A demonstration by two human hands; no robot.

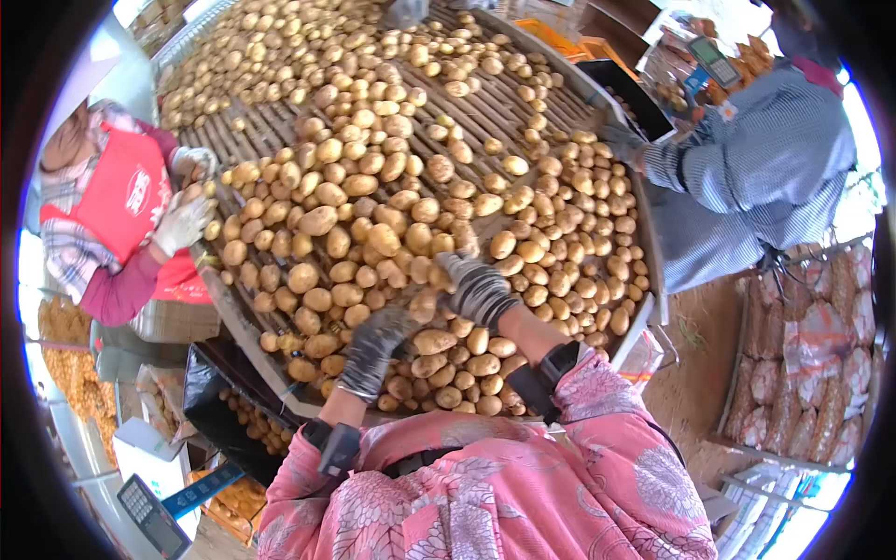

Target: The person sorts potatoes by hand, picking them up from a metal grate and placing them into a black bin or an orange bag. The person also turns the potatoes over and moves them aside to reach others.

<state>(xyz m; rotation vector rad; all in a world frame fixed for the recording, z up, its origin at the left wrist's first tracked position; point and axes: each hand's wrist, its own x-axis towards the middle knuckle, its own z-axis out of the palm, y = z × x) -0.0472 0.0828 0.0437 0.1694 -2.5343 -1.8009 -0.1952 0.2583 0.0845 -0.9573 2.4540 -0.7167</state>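
Loose potatoes [318, 221] lie thickly over a large slatted sorting table [245, 142] in front of me. My left hand [381, 338], in a dark grey glove with a striped cuff, rests low among them near the front edge. Its fingers are smeared by motion beside a blurred potato [423, 306], so I cannot tell whether they grip it. Slightly farther in, my right hand [474, 287] wears a matching striped glove. Its fingers stretch to the left over the potatoes, touching the heap.
A person in a red apron [126, 191] with white gloves works at the left side. Another in a checked blue jacket [747, 154] reaches in from the right. A black crate [219, 397] of potatoes stands front left. Filled mesh sacks [803, 373] are stacked right.
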